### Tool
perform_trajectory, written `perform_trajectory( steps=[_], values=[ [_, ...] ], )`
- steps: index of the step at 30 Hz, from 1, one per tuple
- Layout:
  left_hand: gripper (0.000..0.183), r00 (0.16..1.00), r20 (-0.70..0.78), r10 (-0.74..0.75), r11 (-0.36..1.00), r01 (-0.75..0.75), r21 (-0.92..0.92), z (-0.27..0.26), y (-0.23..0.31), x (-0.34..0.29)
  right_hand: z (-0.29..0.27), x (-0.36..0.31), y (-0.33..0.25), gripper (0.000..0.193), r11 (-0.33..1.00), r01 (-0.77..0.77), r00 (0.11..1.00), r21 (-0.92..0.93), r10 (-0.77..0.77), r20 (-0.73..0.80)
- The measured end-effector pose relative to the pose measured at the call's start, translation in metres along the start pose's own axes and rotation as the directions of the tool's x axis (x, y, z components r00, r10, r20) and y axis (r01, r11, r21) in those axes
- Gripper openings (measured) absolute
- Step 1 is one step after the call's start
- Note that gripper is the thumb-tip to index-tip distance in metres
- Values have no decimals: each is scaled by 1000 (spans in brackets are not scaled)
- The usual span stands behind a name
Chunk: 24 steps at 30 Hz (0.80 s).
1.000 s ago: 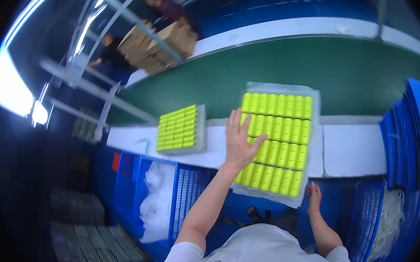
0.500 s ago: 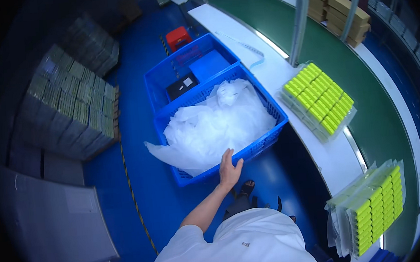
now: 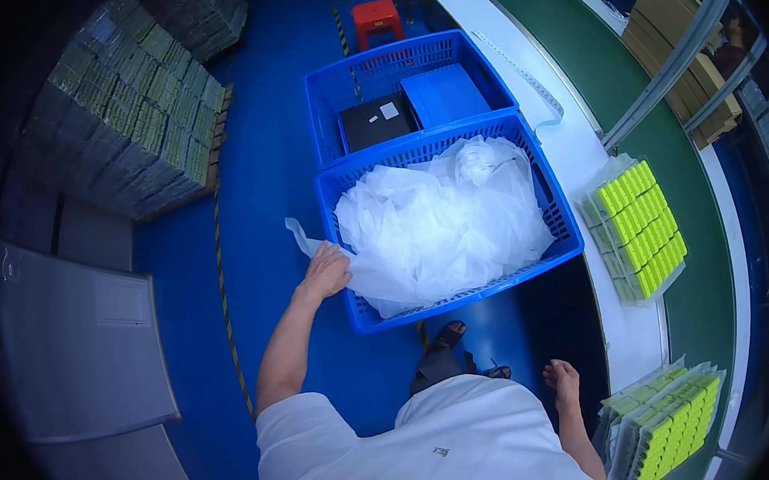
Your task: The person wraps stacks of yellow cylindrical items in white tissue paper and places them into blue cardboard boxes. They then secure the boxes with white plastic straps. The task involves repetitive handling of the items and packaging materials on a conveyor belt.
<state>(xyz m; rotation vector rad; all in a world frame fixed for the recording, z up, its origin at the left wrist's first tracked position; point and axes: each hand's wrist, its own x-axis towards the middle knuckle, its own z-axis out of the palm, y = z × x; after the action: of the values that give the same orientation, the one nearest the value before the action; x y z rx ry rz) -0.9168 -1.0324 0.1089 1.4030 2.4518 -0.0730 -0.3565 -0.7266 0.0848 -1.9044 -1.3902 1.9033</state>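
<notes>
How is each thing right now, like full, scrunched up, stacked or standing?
Left hand: on a loose edge of white sheeting; grip unclear
Right hand: fingers loosely bent, nothing visible in it
White sheeting: crumpled, heaped
Near blue basket: open-topped, full of sheeting
Far blue basket: open-topped, partly filled
Red stool: standing upright
Yellow-green blocks: in rows, stacked
Cardboard boxes: piled up

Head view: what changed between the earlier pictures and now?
The left hand has left the near yellow-green stack and moved left along the blue crate to touch the overhanging white sheet; its grip is unclear. The view swung left. The far stack and heaped sheets stay put.
</notes>
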Motion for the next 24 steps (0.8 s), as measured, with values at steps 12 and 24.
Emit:
perform_trajectory(
  steps=[12,24],
  values=[
    [10,709,-666,-232,757,-299,-581,-49,242,52,157,-52,-156,71,850,517,795,101,-521,311],
    [82,853,-473,219,363,-521,-772,-37,424,29,8,-88,-87,32,528,547,836,649,-312,-451]
  ],
)
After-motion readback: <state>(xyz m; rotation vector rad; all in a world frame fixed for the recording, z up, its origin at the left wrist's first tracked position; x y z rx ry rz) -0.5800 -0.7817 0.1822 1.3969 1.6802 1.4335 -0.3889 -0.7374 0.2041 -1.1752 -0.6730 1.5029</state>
